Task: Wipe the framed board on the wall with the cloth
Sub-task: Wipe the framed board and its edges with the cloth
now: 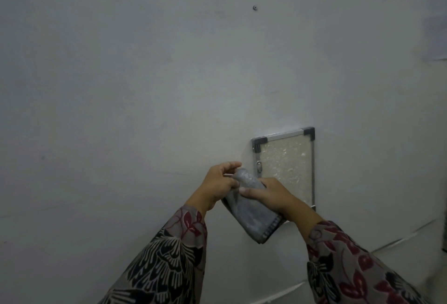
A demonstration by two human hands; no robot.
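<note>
I have both hands on the grey cloth [251, 209], held in front of the wall [145, 85] and just left of the framed board [287, 165]. The board sits low on the wall, a silver frame with black corner caps around a pale, mottled panel; its lower left part is hidden behind my right hand and the cloth. I judge I am bunching or folding the cloth into a pad before pressing it to the panel, which would explain why it is held between the hands rather than flat against the board. My left hand [219, 184] has its grip closed on the upper end of the cloth, thumb and fingers pinching the rounded fold. My right hand [271, 193] lies over the cloth's middle, its grip clamped on the fabric, while the stitched hem hangs below. Whether the cloth touches the frame, I cannot tell.
</note>
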